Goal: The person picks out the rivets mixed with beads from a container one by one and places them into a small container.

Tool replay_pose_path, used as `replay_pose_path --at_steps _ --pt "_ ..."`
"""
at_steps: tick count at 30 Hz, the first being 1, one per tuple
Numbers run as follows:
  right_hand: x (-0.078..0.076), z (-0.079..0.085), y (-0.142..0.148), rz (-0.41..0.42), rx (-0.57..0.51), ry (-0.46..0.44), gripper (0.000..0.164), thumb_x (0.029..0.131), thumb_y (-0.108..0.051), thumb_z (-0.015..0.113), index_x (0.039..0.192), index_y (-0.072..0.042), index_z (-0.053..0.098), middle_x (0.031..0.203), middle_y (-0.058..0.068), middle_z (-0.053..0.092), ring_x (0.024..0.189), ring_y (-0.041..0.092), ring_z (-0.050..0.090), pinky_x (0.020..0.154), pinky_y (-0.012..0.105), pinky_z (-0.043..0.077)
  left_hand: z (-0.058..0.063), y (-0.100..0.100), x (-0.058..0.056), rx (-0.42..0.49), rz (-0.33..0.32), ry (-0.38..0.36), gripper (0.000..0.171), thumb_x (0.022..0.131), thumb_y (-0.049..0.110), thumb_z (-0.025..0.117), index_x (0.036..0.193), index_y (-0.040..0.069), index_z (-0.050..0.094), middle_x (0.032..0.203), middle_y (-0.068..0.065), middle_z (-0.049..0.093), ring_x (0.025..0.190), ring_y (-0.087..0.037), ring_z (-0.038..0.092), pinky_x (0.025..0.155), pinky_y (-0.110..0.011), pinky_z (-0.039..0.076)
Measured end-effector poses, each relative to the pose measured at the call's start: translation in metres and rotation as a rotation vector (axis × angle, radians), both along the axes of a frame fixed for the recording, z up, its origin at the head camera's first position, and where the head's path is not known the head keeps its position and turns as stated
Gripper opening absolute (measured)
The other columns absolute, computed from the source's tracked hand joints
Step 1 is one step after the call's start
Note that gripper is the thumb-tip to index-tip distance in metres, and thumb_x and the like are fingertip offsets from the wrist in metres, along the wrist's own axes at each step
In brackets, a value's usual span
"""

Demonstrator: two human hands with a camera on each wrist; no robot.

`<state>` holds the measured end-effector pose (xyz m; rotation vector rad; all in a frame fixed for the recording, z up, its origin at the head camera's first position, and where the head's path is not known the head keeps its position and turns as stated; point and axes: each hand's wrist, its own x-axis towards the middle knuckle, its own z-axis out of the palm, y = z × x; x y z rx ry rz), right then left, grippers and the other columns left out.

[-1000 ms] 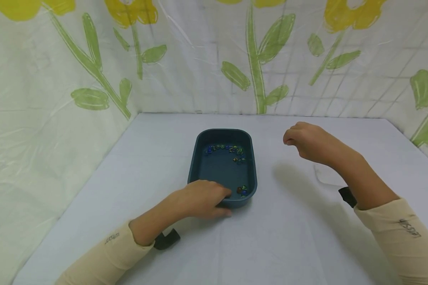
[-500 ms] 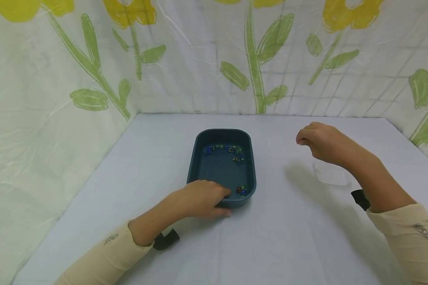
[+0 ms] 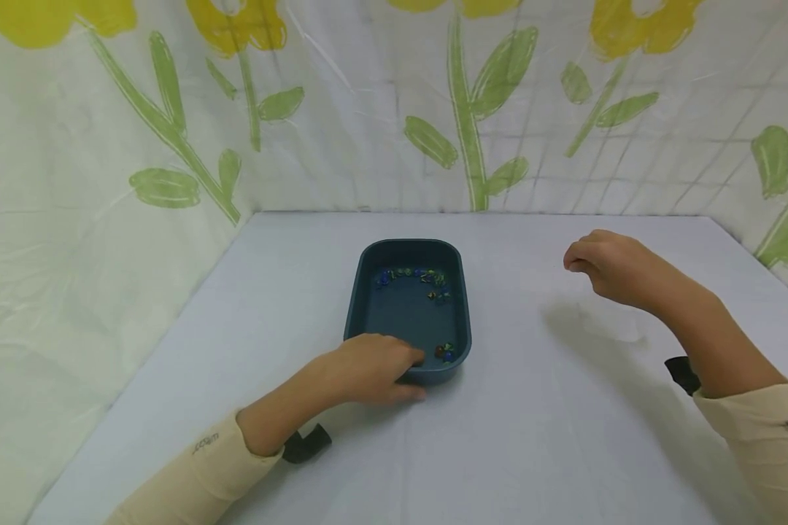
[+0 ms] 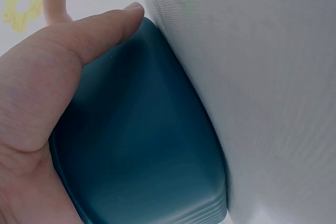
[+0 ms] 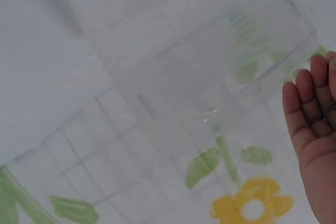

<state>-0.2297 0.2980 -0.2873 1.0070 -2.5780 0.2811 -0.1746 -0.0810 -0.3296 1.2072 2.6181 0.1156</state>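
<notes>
A dark teal rectangular tray (image 3: 403, 313) stands lengthwise on the table. Small glass marbles (image 3: 448, 356) in blue, green and reddish-brown lie in its near right corner, and several more line its far end and right side. My left hand (image 3: 374, 368) grips the near left corner, fingers inside and thumb along the outer wall (image 4: 142, 124). Out to the right, my right hand (image 3: 607, 264) hovers above the table, fingers bent down together. A clear plastic box (image 5: 184, 51) fills much of the right wrist view, beside that hand. I cannot tell whether the fingertips hold anything.
A white cloth covers the table (image 3: 289, 277). Behind it hangs a pale sheet (image 3: 368, 109) painted with yellow flowers and green leaves. Black straps (image 3: 307, 443) sit at both wrists, below beige sleeves (image 3: 197, 467).
My right hand has moved to the right, away from the tray, slowing and dipping slightly at the end. My left hand and the tray have stayed in place.
</notes>
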Motion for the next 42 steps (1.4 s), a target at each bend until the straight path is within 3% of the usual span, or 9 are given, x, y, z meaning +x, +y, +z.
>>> replay_pose_path --at_steps 5,15,26,33,42 --pt "0.003 0.0 0.005 -0.032 0.003 -0.032 0.019 0.081 0.017 0.07 0.091 0.001 0.07 0.086 0.01 0.066 0.084 0.028 0.06 0.073 0.045 0.051 0.001 -0.001 0.001 0.006 0.002 -0.003 0.04 0.094 0.044 0.07 0.113 0.009 0.069 0.083 0.009 0.062 0.071 -0.008 0.054 0.064 -0.028 0.046" --pt "0.007 -0.004 0.018 -0.086 0.013 -0.04 0.016 0.083 0.015 0.07 0.091 0.0 0.071 0.087 0.005 0.068 0.086 0.029 0.061 0.075 0.046 0.051 -0.001 0.0 -0.001 -0.014 0.003 0.0 0.039 0.094 0.045 0.069 0.112 0.01 0.069 0.084 0.01 0.062 0.072 -0.008 0.054 0.065 -0.028 0.046" --pt "0.012 -0.005 0.033 -0.193 0.029 -0.123 0.013 0.087 0.011 0.067 0.094 0.002 0.071 0.094 0.01 0.068 0.095 0.035 0.06 0.082 0.051 0.048 -0.001 0.0 -0.001 -0.016 0.004 0.005 0.039 0.094 0.045 0.069 0.112 0.011 0.069 0.085 0.01 0.063 0.073 -0.008 0.055 0.066 -0.028 0.046" --pt "0.015 -0.006 0.04 -0.206 0.012 -0.13 0.012 0.088 0.011 0.066 0.096 0.003 0.071 0.096 0.013 0.068 0.097 0.037 0.06 0.082 0.053 0.048 0.0 0.0 0.0 -0.018 0.009 0.005 0.04 0.094 0.045 0.069 0.114 0.01 0.069 0.091 0.007 0.067 0.076 -0.007 0.057 0.07 -0.029 0.049" --pt "0.017 -0.008 0.048 -0.205 0.003 -0.093 0.022 0.086 0.013 0.068 0.106 0.004 0.071 0.1 0.018 0.069 0.097 0.039 0.061 0.079 0.055 0.049 0.0 0.001 0.0 -0.013 0.0 0.012 0.037 0.094 0.045 0.07 0.107 0.011 0.069 0.074 0.011 0.054 0.068 -0.01 0.05 0.06 -0.027 0.041"
